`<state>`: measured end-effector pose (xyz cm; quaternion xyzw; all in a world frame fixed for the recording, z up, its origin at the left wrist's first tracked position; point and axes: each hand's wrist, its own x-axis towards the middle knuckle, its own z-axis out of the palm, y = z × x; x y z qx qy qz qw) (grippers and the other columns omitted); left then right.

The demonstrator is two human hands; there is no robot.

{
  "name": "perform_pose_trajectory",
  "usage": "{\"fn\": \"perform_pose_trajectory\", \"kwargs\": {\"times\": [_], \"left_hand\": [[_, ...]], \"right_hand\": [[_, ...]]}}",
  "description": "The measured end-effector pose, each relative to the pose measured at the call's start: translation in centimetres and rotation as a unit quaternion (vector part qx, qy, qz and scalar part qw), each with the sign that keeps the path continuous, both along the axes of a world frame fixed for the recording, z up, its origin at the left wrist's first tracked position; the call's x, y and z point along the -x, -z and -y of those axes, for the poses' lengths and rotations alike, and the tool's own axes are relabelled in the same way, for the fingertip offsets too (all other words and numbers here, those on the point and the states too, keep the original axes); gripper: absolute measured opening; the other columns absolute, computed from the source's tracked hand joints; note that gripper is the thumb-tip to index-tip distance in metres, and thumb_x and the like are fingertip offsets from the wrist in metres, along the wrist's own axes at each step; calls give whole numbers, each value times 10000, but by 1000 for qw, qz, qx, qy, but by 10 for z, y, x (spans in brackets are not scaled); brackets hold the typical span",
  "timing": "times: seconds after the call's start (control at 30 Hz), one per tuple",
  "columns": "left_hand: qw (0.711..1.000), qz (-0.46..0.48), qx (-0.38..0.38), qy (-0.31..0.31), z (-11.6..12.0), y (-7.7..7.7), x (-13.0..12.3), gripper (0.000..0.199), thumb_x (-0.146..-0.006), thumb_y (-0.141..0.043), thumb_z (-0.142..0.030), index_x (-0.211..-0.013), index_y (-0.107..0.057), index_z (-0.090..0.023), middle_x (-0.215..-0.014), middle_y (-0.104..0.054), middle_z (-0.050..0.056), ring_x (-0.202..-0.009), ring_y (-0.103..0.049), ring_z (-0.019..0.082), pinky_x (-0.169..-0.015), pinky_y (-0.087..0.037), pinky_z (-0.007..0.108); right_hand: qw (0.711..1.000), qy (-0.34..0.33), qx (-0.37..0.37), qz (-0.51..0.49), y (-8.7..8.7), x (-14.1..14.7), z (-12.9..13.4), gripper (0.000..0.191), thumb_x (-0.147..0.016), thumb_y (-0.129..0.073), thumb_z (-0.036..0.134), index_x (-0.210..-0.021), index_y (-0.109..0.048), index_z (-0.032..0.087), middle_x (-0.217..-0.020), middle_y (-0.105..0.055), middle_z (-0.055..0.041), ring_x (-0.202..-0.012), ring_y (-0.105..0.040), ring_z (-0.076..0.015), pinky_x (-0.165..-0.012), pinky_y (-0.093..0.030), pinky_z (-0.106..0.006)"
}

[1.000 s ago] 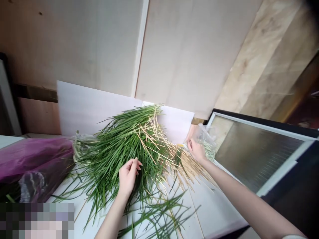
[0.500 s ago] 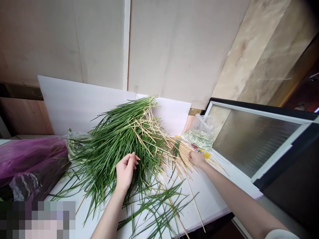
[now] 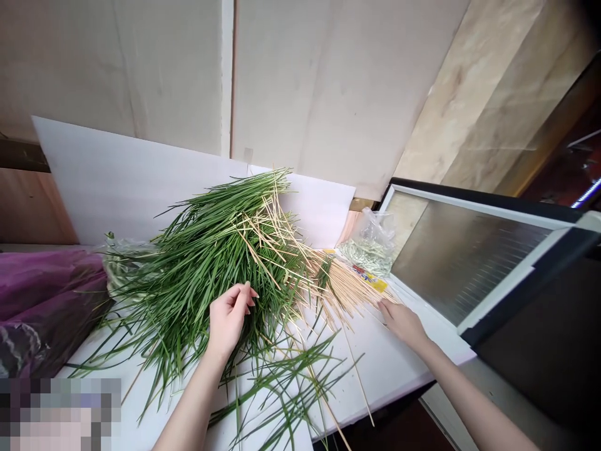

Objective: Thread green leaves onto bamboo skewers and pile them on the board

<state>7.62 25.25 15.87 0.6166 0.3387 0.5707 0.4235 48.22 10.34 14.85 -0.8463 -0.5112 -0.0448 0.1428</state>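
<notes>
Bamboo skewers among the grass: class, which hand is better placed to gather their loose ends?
Right, probably: the right hand is at the skewer ends, while the left hand sits on the grass blades, farther off.

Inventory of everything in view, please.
grass bunch: one, green, middle of table
skewers: many, pale wood, through and right of grass
yellow label: one, yellow, by skewers
clear plastic bag: one, pale contents, behind skewers
purple plastic bag: one, purple, left of grass
white board: one, white, behind grass
table: one, white, under grass
glass panel: one, grey, white frame, right
wall: one, beige, behind board
left hand: one, bare, on grass
right hand: one, bare, by skewer ends
</notes>
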Motion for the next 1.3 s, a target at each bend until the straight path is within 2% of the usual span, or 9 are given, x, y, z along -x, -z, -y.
{"fn": "perform_pose_trajectory", "kwargs": {"times": [0.23,0.37,0.5,0.6,0.73,0.93,1.03,1.17,1.3], "left_hand": [[998,-46,-1,45,10,-8,-6,409,-900,-606,-516,-751,-741,-161,-647,-633,24,-563,-505,128,-549,-406,229],[975,-95,40,198,25,-19,-15,400,-829,-689,-533,-903,-792,-154,-643,-640,34,-562,-512,139,-505,-397,227],[928,-95,97,347,40,-23,-26,479,-827,-698,-519,-1151,-729,-168,-671,-662,22,-466,-449,97,-436,-352,207],[922,-54,129,360,47,-19,-33,383,-868,-663,-519,-964,-717,-153,-613,-618,-7,-429,-413,69,-432,-336,194],[910,-37,138,388,57,-15,-41,366,-906,-631,-498,-796,-687,-153,-639,-632,12,-495,-495,89,-497,-401,210],[836,-114,143,517,77,-9,-52,304,-852,-704,-461,-921,-765,-171,-772,-712,64,-634,-637,164,-636,-526,294],[839,-177,101,504,82,-2,-55,364,-858,-708,-408,-1163,-708,-208,-843,-716,49,-658,-648,164,-619,-507,272],[860,-307,-95,395,90,6,-66,328,-934,-621,-342,-1239,-653,-225,-940,-720,57,-790,-670,202,-719,-507,303],[789,-468,-280,282,105,11,-90,275,-927,-618,-318,-1170,-680,-205,-1087,-699,117,-1049,-638,322,-924,-488,456]], "right_hand": [[967,33,-213,-135,55,56,88,441,-1054,-139,539,-707,-231,282,-652,-437,-20,-619,-511,-259,-589,-439,-346],[888,-49,-297,-347,74,132,95,471,-1050,-329,585,-698,-355,273,-633,-352,19,-542,-400,-205,-496,-366,-300],[871,-186,-229,-392,60,186,85,461,-1083,-313,487,-691,-372,253,-594,-349,38,-510,-360,-175,-504,-311,-285],[879,-251,-164,-371,43,200,78,402,-1083,-330,397,-719,-400,242,-601,-418,34,-531,-417,-174,-542,-327,-282],[889,-269,-135,-344,24,204,74,353,-1054,-392,341,-719,-416,235,-663,-501,13,-607,-493,-188,-596,-356,-285],[882,-263,-121,-373,14,193,76,325,-1023,-439,337,-716,-415,231,-635,-442,36,-583,-427,-171,-560,-307,-277],[879,-229,-134,-395,25,171,87,366,-1021,-452,361,-685,-391,230,-619,-417,40,-579,-407,-165,-556,-304,-272],[871,-144,-186,-431,42,143,107,413,-1022,-468,473,-691,-464,225,-587,-414,47,-520,-378,-153,-516,-299,-265],[866,-112,-210,-440,51,131,121,431,-1015,-487,545,-740,-547,218,-568,-406,49,-486,-350,-146,-476,-273,-262]]}}
